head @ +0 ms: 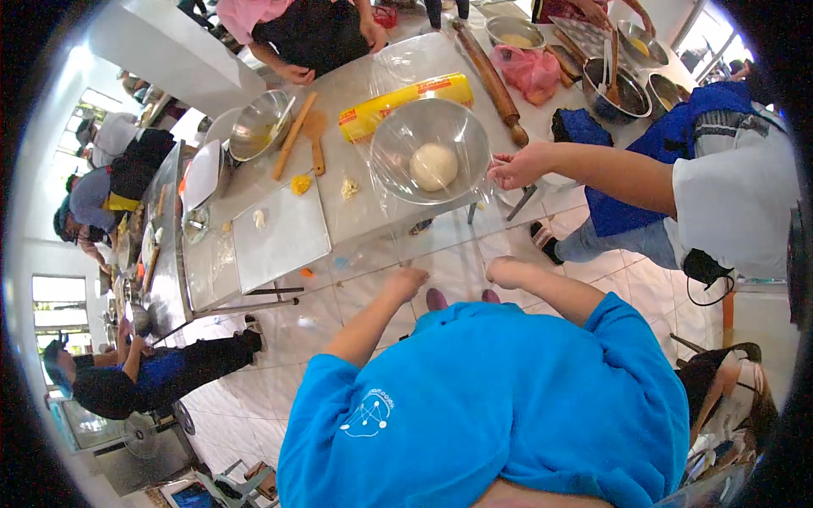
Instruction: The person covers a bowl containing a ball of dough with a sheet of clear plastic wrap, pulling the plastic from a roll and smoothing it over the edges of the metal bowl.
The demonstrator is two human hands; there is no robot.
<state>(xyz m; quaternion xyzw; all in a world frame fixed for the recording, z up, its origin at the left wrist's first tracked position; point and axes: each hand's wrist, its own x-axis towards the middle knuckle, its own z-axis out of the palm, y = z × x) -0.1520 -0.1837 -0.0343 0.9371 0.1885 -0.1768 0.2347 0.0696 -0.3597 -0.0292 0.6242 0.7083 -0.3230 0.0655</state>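
Observation:
My left hand [408, 283] and my right hand [508, 273] are held apart in front of me, fingers curled, each at an edge of a sheet of clear plastic wrap [444, 235]. The sheet stretches from my hands over a steel mixing bowl [394, 159] at the table's edge. Inside the bowl lies a round ball of dough [434, 166]. A yellow box of plastic wrap [406, 105] lies behind the bowl. A co-worker's hand [517, 166] touches the sheet at the bowl's right side.
On the steel table [356, 222] lie a wooden rolling pin [489, 82], a wooden paddle [315, 136], a thin wooden pin [294, 136] and a white board [282, 235]. Another bowl [259, 127] stands left. A co-worker's leg [622, 244] is close on the right; another person stands across the table.

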